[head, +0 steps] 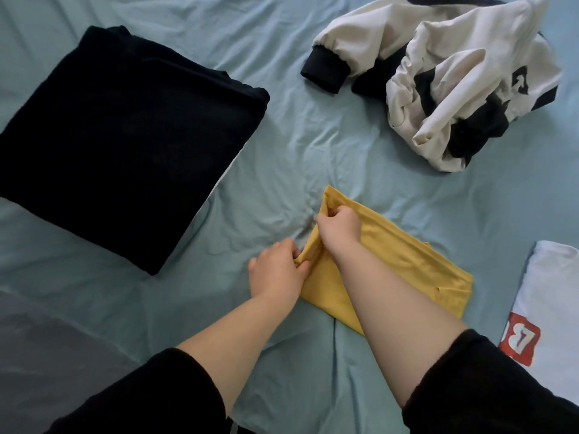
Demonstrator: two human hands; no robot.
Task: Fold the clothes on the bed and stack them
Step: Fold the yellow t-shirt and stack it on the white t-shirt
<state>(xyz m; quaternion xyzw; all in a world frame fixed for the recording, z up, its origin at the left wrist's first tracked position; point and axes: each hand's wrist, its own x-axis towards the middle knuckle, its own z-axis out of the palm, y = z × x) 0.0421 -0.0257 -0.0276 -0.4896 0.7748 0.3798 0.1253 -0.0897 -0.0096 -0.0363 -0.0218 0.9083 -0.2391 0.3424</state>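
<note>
1. Left hand (275, 272): my fingers and thumb are curled in a narrow pinch on a bunched corner of the yellow garment (407, 261).

2. Right hand (340, 228): my fingers are curled in a second pinch on the same edge of the yellow garment, just beyond my left hand. The two hands are close together but apart. The fabric between the two grips is raised into a ridge above the bed sheet (282, 136).

3. The yellow garment is folded into a narrow rectangle. From my grips it runs to the right and back toward me, and it passes under my right forearm. Apart from the held edge, it lies flat on the bed sheet.

4. Left of my left hand and farther from me, well apart from both grips, the black garment (125, 136) lies folded flat as a large square.

5. Beyond my right hand and to its right, well apart, the cream-and-black jacket (454, 89) lies crumpled and unfolded. One of its black cuffs points left.

6. Right of the yellow garment and not touching it, the white shirt (551, 292) lies flat with a red print (520, 339) on it. The frame edge cuts it off.

7. Both my forearms are bare, and my black sleeves (470, 380) end near the elbows.
</note>
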